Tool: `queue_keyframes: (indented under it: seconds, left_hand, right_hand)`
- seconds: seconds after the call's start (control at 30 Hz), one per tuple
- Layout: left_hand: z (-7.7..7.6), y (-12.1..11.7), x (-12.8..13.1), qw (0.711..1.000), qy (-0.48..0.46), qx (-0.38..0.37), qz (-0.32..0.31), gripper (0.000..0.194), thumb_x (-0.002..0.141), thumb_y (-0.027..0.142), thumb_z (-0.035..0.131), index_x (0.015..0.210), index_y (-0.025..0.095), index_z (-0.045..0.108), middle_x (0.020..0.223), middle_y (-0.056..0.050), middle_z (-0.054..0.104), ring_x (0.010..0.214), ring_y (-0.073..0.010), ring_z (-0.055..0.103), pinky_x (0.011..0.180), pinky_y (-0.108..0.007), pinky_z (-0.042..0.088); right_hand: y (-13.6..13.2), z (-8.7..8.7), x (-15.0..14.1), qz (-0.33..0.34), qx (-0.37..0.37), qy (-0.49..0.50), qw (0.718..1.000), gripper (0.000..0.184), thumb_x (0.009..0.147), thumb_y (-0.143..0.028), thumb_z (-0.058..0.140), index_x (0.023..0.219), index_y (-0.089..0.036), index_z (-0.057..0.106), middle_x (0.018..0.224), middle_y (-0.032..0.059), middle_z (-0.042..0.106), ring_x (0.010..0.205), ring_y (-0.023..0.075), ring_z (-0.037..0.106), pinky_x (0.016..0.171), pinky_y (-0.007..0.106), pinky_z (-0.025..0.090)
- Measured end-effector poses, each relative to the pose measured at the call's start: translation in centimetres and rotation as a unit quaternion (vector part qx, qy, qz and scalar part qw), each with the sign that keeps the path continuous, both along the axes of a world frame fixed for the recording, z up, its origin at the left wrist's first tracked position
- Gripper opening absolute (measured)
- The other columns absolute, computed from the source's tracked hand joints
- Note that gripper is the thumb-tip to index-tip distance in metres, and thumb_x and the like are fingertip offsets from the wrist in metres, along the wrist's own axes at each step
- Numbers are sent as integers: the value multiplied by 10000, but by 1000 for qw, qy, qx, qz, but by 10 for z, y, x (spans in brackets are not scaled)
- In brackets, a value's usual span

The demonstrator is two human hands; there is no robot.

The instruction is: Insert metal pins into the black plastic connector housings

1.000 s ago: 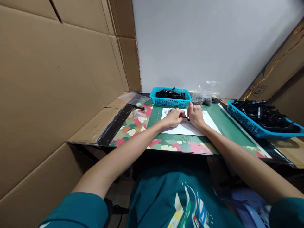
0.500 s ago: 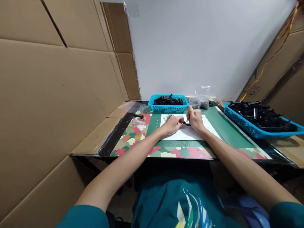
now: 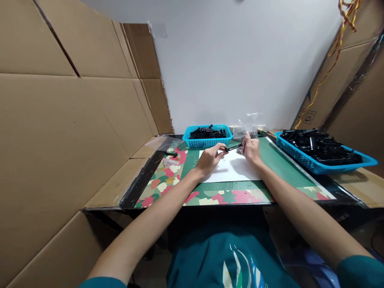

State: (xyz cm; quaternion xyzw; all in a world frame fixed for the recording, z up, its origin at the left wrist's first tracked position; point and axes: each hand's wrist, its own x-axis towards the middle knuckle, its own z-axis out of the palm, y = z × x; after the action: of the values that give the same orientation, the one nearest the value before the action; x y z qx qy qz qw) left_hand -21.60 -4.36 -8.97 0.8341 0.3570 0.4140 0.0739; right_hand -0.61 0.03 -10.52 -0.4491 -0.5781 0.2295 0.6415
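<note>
A slim black plastic piece (image 3: 235,148) is held up over a white sheet (image 3: 231,174), spanning the gap between my hands. My left hand (image 3: 210,159) pinches its left end between thumb and fingertips. Closed at the other end of the piece is my right hand (image 3: 251,150), its thumb pointing up; whether its curled fingers also hide something else, I cannot make out. Tiny loose metal-looking bits (image 3: 240,151) lie on the sheet beneath the piece, partly covered by my right hand.
A blue basket of black pieces (image 3: 207,142) stands at the back. Another larger blue basket (image 3: 318,165), heaped with black parts, is on the right. Clear plastic bags (image 3: 247,126) sit by the wall. Cardboard (image 3: 75,132) walls the left side. A dark piece (image 3: 171,154) lies at left.
Both hands have lifted the black piece from low over the sheet, and it now tilts up to the right. They are slightly farther apart. The camera view has shifted.
</note>
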Motion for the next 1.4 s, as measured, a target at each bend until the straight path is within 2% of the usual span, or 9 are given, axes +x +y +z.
queue_keyframes:
  seconds: [0.1,0.27,0.43,0.63,0.83,1.07,1.13,1.27,1.4]
  left_hand:
    - [1,-1,-2,1000,6,27,9,144,991,188,671,1135,197,679,975,-48,790,785,-167,733,757,-272,546]
    - [5,-5,-3,999,17,44,-9,138,980,145,678,1109,177,711,929,-49,778,830,-181,748,774,-268,546]
    - [7,-6,-3,999,35,36,2,157,988,146,660,1128,178,723,951,-57,784,846,-187,749,805,-282,553]
    - [5,-7,-3,998,48,31,4,179,1017,169,607,1152,197,721,1107,-71,802,866,-183,750,818,-286,555]
    - [5,-7,-4,997,57,51,13,184,1011,153,610,1149,187,726,1076,-70,815,843,-184,757,771,-274,547]
    - [3,-5,-4,995,49,89,4,184,975,115,657,1131,185,726,1023,-54,819,810,-178,766,731,-260,548]
    - [4,-5,-2,995,53,81,13,166,976,125,662,1116,187,724,1021,-54,818,803,-177,766,734,-261,549]
    - [6,-6,2,995,48,33,79,150,968,163,679,1112,197,706,965,-39,812,797,-193,763,716,-271,532]
    - [4,-4,3,994,33,-27,103,157,963,199,677,1118,217,688,1018,-34,812,857,-213,766,728,-283,526]
  right_hand:
    - [-3,2,-4,11,-6,39,999,789,937,-866,384,425,-266,371,348,0,384,335,117,372,375,275,282]
    - [-4,2,-2,8,-5,9,1000,767,917,-853,468,444,-250,416,368,11,429,358,124,398,391,278,297]
    - [-4,3,-1,19,-7,-6,1000,784,909,-863,458,424,-250,404,369,15,424,364,130,402,404,286,295]
    - [-5,4,-3,12,4,-12,1000,780,910,-845,461,414,-244,419,369,-5,373,373,123,363,418,289,287]
    - [-1,1,-2,7,5,-25,1000,775,933,-822,449,424,-238,416,388,-8,387,388,116,365,439,285,280]
    - [-1,-1,-1,31,0,-21,999,771,925,-835,458,438,-239,419,392,-5,409,391,121,393,439,279,303]
    - [-2,-1,-2,38,-9,-6,999,761,924,-835,470,447,-246,404,385,-4,405,383,122,390,429,278,296]
    - [-5,0,-6,66,-21,23,997,774,943,-854,408,441,-267,356,352,0,376,349,119,362,400,277,276]
    - [-9,4,-9,129,-37,22,991,771,956,-857,359,473,-256,388,389,36,474,348,117,425,403,262,334]
